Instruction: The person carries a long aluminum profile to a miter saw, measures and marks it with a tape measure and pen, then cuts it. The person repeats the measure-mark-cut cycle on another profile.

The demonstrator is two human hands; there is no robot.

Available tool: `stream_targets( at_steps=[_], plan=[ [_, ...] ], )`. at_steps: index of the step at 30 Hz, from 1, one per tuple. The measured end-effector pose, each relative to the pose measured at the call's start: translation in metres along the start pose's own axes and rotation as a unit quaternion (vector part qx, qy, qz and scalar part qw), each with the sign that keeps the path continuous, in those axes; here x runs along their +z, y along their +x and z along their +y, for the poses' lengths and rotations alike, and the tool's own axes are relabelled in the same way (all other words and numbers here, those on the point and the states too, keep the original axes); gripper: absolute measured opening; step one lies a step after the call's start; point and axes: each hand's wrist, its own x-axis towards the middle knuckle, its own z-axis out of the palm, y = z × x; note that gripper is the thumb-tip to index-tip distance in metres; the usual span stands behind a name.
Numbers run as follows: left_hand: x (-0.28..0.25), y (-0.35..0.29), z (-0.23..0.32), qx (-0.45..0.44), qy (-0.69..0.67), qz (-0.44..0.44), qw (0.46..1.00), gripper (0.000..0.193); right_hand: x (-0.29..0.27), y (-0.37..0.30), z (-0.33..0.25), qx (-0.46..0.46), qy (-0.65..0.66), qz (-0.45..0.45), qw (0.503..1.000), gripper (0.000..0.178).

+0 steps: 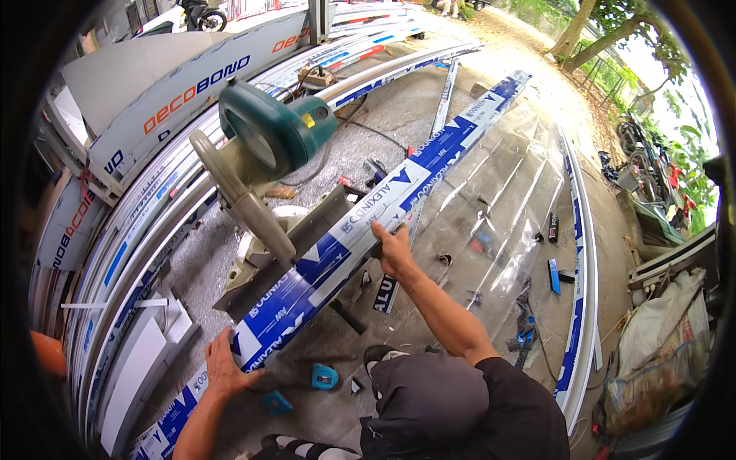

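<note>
Lying at the green-bodied, metal-guarded saw point(268, 134), the long blue-and-white film-wrapped bar point(326, 257) looks stiff but slick; left hand point(224, 369) spreads over it, grip unclear; right hand point(394, 251) has fingers closed on its edge, a sound hold.

From here I see the bar point(326, 255) against my left fingers point(220, 344). The saw point(303, 130) stands beyond them, other bars point(142, 222) to their left.

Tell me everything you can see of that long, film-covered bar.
The long bar wears printed blue and white film, which hides the material beneath. It runs diagonally from lower left to upper right, past the green saw. The left hand lies on its nearer part; the right hand grips its edge farther along.
</note>
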Motion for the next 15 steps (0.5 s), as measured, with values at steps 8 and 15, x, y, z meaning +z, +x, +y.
stream_targets(
  at_steps=[8, 15],
  plan=[
    [-0.04, -0.094, -0.113, -0.221, 0.062, -0.178, 0.957, 0.129, -0.031, 0.091, -0.036, 0.027, -0.087, 0.062, 0.994, 0.036],
    [-0.006, -0.067, -0.105, -0.164, 0.122, -0.019, 0.979, 0.122, -0.043, 0.072, -0.072, 0.027, -0.306, -0.079, 0.948, 0.034]
  ],
)
